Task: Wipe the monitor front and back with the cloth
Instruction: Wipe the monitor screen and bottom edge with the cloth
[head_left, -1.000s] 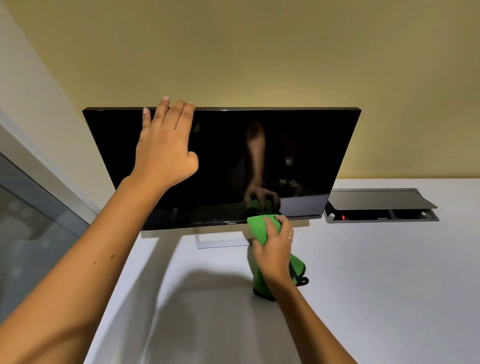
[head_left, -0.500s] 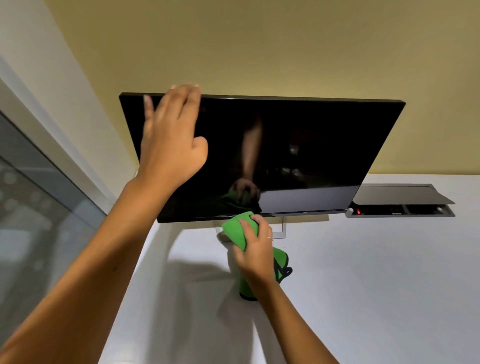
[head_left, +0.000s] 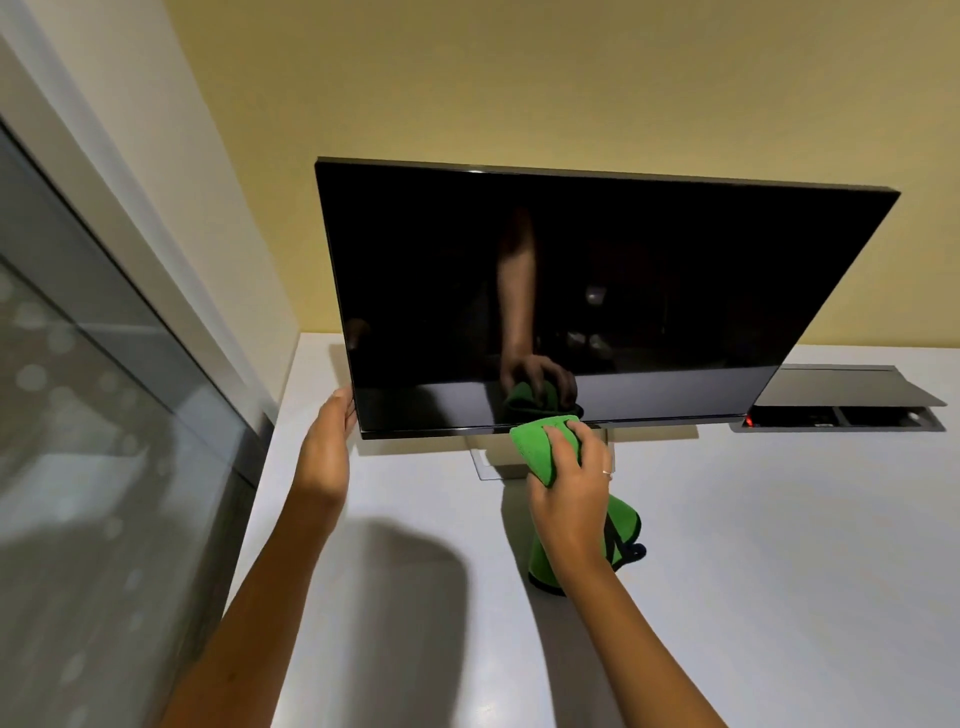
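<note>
A black flat monitor (head_left: 649, 270) stands on a silver stand (head_left: 491, 470) on the white desk (head_left: 779, 571), its dark screen facing me. My right hand (head_left: 571, 488) grips a green cloth (head_left: 537, 449) and presses it against the screen's bottom edge near the middle; the rest of the cloth hangs down below my wrist. My left hand (head_left: 327, 447) rests flat against the monitor's lower left corner, fingers curled round its side edge. The monitor's back is hidden.
An open cable hatch (head_left: 841, 410) with a red light is sunk in the desk at the right behind the monitor. A glass partition (head_left: 93, 415) with a white frame runs along the left. A yellow wall (head_left: 571, 78) stands behind.
My left hand has dropped from the screen's upper left to its lower left corner. My view has swung left, so the monitor sits further right. The cloth stays at the bottom edge.
</note>
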